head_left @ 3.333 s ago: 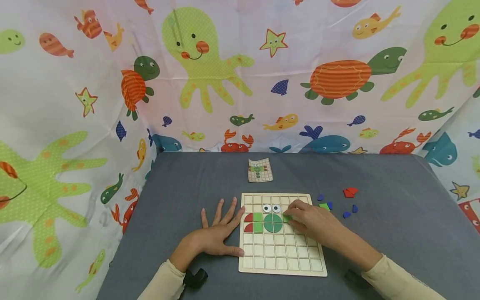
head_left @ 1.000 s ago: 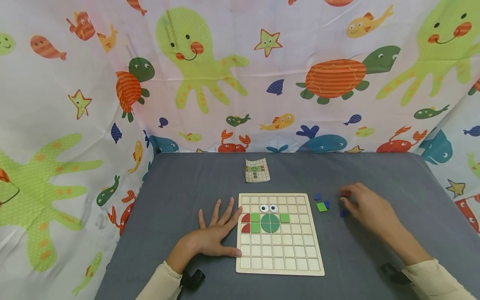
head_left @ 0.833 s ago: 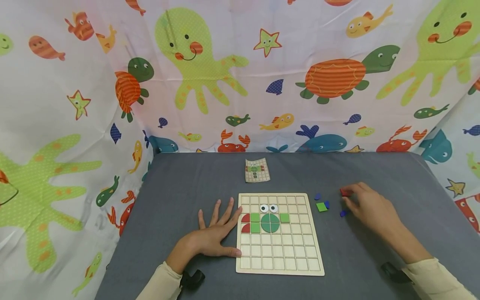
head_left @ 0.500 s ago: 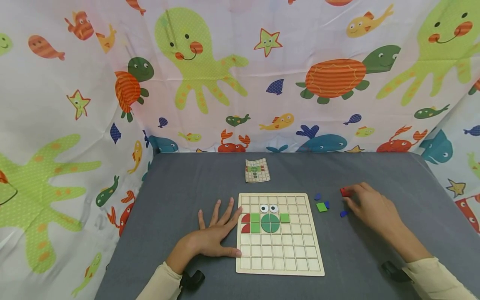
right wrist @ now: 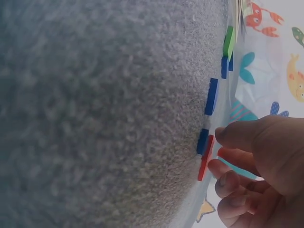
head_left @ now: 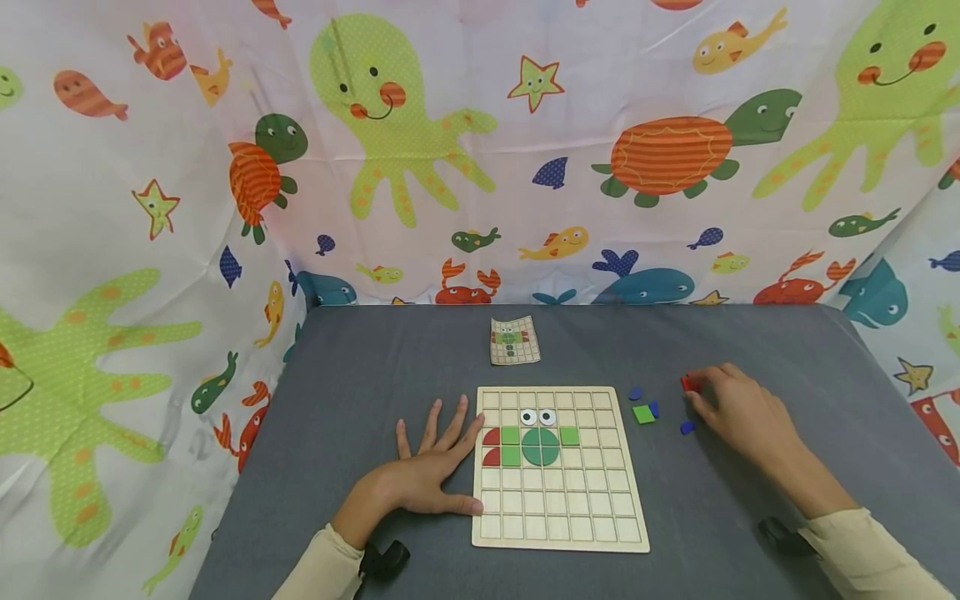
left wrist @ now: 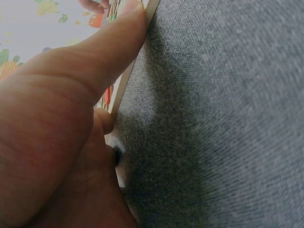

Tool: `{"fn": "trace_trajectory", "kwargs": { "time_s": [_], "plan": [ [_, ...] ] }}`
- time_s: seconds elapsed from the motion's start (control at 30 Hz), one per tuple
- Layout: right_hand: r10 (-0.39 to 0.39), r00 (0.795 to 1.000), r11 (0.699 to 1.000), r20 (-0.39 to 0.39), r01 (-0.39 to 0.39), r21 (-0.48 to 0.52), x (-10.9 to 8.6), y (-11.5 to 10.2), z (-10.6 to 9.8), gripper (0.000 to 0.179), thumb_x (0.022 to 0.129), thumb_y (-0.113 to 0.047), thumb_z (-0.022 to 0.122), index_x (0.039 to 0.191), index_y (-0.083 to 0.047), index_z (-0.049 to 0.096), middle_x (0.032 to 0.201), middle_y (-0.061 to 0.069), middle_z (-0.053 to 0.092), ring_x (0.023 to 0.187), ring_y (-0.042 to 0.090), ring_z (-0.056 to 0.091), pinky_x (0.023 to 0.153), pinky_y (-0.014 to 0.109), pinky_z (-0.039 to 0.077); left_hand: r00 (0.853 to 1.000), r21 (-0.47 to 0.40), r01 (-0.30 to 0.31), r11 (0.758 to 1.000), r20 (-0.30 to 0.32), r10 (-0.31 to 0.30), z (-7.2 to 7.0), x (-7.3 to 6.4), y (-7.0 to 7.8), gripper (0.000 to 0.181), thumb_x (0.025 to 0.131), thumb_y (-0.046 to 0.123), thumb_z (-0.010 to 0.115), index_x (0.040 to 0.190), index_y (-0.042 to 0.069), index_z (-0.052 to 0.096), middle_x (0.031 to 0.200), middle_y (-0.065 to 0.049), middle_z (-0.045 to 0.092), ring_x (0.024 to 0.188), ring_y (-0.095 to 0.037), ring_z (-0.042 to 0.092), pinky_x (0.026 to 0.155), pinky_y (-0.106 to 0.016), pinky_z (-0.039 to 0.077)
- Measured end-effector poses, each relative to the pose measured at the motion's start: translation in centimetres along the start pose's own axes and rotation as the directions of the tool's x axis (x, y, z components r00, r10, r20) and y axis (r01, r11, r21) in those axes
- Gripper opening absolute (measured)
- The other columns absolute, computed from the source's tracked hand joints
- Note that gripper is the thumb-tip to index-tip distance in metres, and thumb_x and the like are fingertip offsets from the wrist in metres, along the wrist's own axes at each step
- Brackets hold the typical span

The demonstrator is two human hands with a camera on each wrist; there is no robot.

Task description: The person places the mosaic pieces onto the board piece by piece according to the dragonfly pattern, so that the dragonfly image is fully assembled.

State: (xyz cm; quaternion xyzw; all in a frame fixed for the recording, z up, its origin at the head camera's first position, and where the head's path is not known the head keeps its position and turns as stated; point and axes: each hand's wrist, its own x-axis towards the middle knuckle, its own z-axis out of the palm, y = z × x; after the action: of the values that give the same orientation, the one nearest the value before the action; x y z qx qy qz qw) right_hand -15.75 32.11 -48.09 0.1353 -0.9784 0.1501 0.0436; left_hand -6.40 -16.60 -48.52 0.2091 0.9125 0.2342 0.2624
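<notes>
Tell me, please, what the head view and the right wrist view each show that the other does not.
Only the head view shows the left hand, touching the board, and two eye pieces. Only the right wrist view shows a fourth blue piece, overlapping a red piece in the picture. Both show the right hand, a red piece, a loose green piece and three blue pieces.
</notes>
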Motion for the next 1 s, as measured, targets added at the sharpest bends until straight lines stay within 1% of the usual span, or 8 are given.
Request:
{"fn": "trace_trajectory", "kwargs": {
  "time_s": [0.2,0.37,0.47,0.6,0.77,0.9,1.0],
  "plan": [
    [0.000,1.000,1.000,0.010,0.000,-0.010,0.4,-0.1,0.1,0.034,0.092,-0.019,0.083,0.118,0.002,0.075,0.107,0.024,0.067,0.081,0.034,0.068,0.062,0.057,0.059,1.000,-0.008,-0.001,1.000,0.002,0.001,-0.1,-0.1,0.1,0.120,0.088,0.072,0.073,0.172,0.033,-0.003,0.175,0.002,-0.026,0.155,-0.039,-0.034,0.105,-0.082,-0.026],
    [-0.004,1.000,1.000,0.016,0.004,-0.019,0.7,-0.2,0.1,0.032,0.092,-0.018,0.084,0.116,0.002,0.076,0.106,0.024,0.067,0.080,0.034,0.068,0.062,0.057,0.059,1.000,-0.015,-0.003,1.000,0.002,0.003,-0.2,-0.1,0.1,0.119,0.088,0.071,0.073,0.172,0.033,-0.003,0.175,0.001,-0.026,0.155,-0.039,-0.034,0.105,-0.082,-0.026],
    [-0.010,1.000,1.000,0.029,0.011,-0.022,0.9,-0.2,0.0,0.033,0.091,-0.017,0.085,0.116,0.002,0.076,0.107,0.026,0.067,0.079,0.036,0.069,0.060,0.057,0.058,1.000,-0.016,-0.007,1.000,-0.003,0.007,-0.2,-0.1,0.1,0.119,0.088,0.071,0.073,0.172,0.033,-0.003,0.175,0.001,-0.025,0.155,-0.040,-0.034,0.105,-0.082,-0.026],
    [-0.013,0.999,0.999,0.051,0.015,-0.033,1.1,-0.3,-0.1,0.033,0.090,-0.016,0.085,0.116,0.003,0.075,0.109,0.027,0.066,0.081,0.038,0.069,0.062,0.057,0.059,1.000,-0.014,-0.009,1.000,-0.005,0.009,-0.2,-0.2,0.1,0.120,0.088,0.071,0.074,0.172,0.032,-0.003,0.175,0.000,-0.025,0.155,-0.040,-0.034,0.105,-0.082,-0.026],
    [-0.014,0.997,0.999,0.078,0.017,-0.034,1.4,-0.4,-0.2,0.027,0.091,-0.014,0.084,0.111,0.002,0.077,0.104,0.024,0.066,0.083,0.037,0.069,0.064,0.057,0.059,1.000,-0.004,-0.002,1.000,-0.005,0.002,-0.2,-0.2,0.1,0.120,0.087,0.072,0.074,0.172,0.033,-0.002,0.175,0.000,-0.024,0.155,-0.040,-0.033,0.105,-0.083,-0.026],
    [-0.014,0.994,1.000,0.105,0.015,-0.011,1.8,-0.5,-0.3,0.022,0.092,-0.013,0.083,0.108,0.002,0.078,0.100,0.019,0.068,0.084,0.034,0.069,0.066,0.056,0.060,1.000,0.004,0.001,1.000,-0.004,-0.001,-0.2,-0.1,0.1,0.120,0.087,0.073,0.073,0.172,0.033,-0.002,0.175,0.000,-0.024,0.156,-0.040,-0.033,0.105,-0.083,-0.025],
    [-0.011,0.992,1.000,0.125,0.010,0.005,2.0,-0.7,-0.3,0.022,0.093,-0.013,0.082,0.108,0.002,0.077,0.100,0.018,0.070,0.084,0.032,0.068,0.067,0.055,0.059,1.000,0.001,-0.002,1.000,-0.004,0.002,-0.2,-0.1,0.1,0.120,0.087,0.073,0.073,0.172,0.032,-0.002,0.175,0.000,-0.024,0.155,-0.040,-0.033,0.105,-0.083,-0.025]
  ]
}}
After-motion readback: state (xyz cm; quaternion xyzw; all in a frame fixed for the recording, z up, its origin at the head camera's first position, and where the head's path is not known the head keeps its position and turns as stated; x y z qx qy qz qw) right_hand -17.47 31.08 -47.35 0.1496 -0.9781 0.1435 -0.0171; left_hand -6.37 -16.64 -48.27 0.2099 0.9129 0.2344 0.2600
